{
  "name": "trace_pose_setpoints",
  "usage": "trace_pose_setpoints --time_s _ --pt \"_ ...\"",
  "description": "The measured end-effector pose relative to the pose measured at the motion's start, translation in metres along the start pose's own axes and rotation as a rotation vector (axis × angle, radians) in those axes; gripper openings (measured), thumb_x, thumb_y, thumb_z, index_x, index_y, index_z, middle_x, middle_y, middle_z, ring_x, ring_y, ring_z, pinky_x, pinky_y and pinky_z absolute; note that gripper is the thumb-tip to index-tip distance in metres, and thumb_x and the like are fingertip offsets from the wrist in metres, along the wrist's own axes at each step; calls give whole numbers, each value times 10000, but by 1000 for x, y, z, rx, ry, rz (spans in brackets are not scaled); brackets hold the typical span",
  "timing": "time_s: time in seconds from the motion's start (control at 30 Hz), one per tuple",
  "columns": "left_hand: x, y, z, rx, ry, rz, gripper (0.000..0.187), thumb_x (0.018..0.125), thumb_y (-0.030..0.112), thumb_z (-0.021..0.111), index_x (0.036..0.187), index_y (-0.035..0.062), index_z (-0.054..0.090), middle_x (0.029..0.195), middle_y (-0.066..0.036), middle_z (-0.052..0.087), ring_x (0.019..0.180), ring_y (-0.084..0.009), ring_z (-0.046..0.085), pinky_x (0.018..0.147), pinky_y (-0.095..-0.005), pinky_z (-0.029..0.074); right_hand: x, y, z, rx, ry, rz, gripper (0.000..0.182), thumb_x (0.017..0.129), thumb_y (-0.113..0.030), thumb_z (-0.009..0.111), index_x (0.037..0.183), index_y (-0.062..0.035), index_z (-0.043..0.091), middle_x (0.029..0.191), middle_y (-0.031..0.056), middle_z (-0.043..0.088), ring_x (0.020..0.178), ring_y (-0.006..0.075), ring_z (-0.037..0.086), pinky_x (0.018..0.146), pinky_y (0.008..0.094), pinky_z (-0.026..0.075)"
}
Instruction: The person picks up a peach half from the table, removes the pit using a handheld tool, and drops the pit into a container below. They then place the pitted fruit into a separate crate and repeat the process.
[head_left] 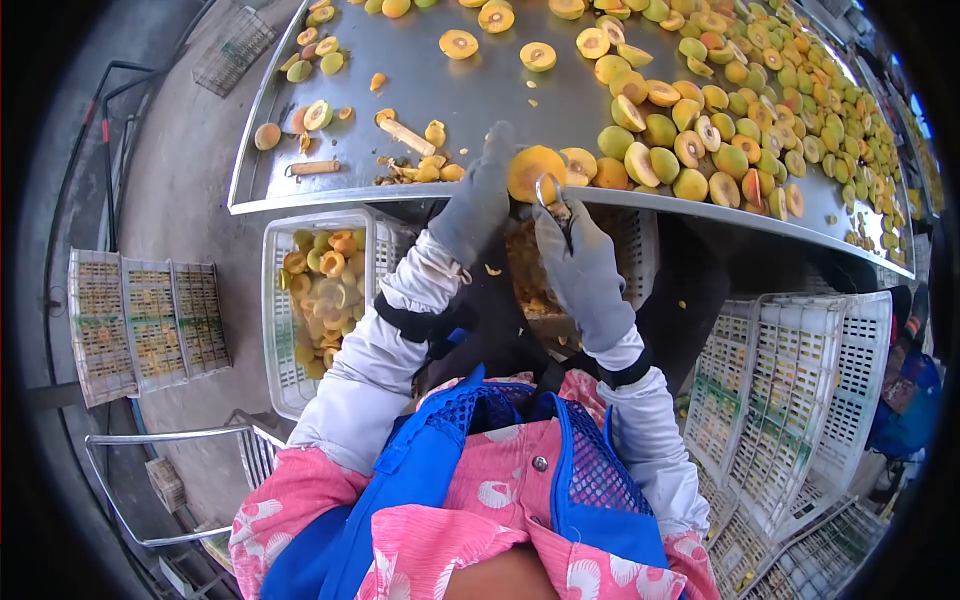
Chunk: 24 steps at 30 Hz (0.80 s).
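Observation:
My left hand [478, 200], in a grey glove, holds a yellow peach half [533, 170] at the table's front edge, cut face up; some of its fingers are hidden. My right hand [583, 255], gloved too, is closed round a pitting spoon with a metal loop [548, 186]. The loop touches the right side of the peach half, and the tool's handle is mostly covered by the glove. Just behind lies another cut peach half [578, 166].
Many peach halves [690, 148] cover the right of the metal table [400, 80]. Peelings [410, 170] and a wooden-handled tool [315, 168] lie left. Below stands a white crate [278, 340] of pitted halves. Crates stand left [150, 325] and right [775, 390].

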<state>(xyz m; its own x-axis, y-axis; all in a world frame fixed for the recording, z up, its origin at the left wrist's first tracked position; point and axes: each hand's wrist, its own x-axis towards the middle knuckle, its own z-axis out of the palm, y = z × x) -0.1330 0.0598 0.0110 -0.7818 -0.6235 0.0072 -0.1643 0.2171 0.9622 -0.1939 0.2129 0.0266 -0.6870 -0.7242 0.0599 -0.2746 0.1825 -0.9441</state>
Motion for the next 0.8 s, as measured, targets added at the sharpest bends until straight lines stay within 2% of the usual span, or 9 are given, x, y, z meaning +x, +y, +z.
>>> trace_pose_setpoints --time_s 0.07,0.1,0.23,0.27,0.3,0.53,0.6,0.73,0.8 --pt "0 -30 3 489 177 677 426 901 -37 510 1316 -6 417 1029 -148 637 826 -209 613 771 -305 517 -8 -4 1 2 6 52 200 984 -216 562 996 -16 562 634 -18 494 550 51 429 489 252 383" --pt "-15 -7 2 167 60 444 505 889 -38 533 1374 -24 392 1140 -175 612 884 -229 613 830 -320 499 -12 -12 1 -1 6 44 200 984 -216 562 996 -16 562 634 -18 494 550 51 429 489 252 383" --pt "-31 13 11 264 158 698 556 901 -31 532 1426 -25 348 1191 -187 579 970 -226 604 841 -306 493 -27 -34 2 232 -15 181 232 977 -238 557 1004 -7 551 643 58 543 524 111 503 482 296 417" --pt "-38 36 18 141 275 578 316 967 189 466 1189 -30 516 974 -139 609 840 -177 582 767 -289 474 -30 -33 3 253 4 114 265 970 -278 562 992 -15 541 597 99 555 444 154 542 430 321 427" --pt "-43 51 21 17 389 454 532 1032 408 401 952 -35 684 756 -91 638 709 -129 561 694 -273 455 -32 -32 5 251 6 109 265 970 -278 562 992 -15 541 597 99 555 444 154 542 430 321 427" --pt "-38 57 0 249 159 567 497 1032 370 409 973 -46 675 797 -93 663 707 -135 587 688 -289 477 -44 -35 0 306 -118 216 289 979 -336 533 965 -47 524 582 28 518 421 109 482 400 277 416" --pt "-43 78 1 -381 -53 212 458 1023 342 436 945 -39 677 838 -89 679 715 -146 615 698 -290 502 -43 -46 -3 478 -161 361 298 984 -357 517 945 -62 520 580 11 505 413 102 463 394 269 419" --pt "-52 69 27 -394 61 351 425 1017 332 450 948 -20 678 881 -97 683 729 -154 634 709 -283 520 -46 -49 -5 624 -246 483 315 1008 -381 455 871 -100 491 558 -21 431 393 87 375 368 253 357" --pt "-54 65 30 -568 -11 47 456 1001 338 416 1004 -43 667 809 -127 666 731 -176 622 718 -291 510 -47 -47 -11 643 -269 527 318 1022 -378 431 850 -116 481 540 -38 389 387 75 329 349 236 285"
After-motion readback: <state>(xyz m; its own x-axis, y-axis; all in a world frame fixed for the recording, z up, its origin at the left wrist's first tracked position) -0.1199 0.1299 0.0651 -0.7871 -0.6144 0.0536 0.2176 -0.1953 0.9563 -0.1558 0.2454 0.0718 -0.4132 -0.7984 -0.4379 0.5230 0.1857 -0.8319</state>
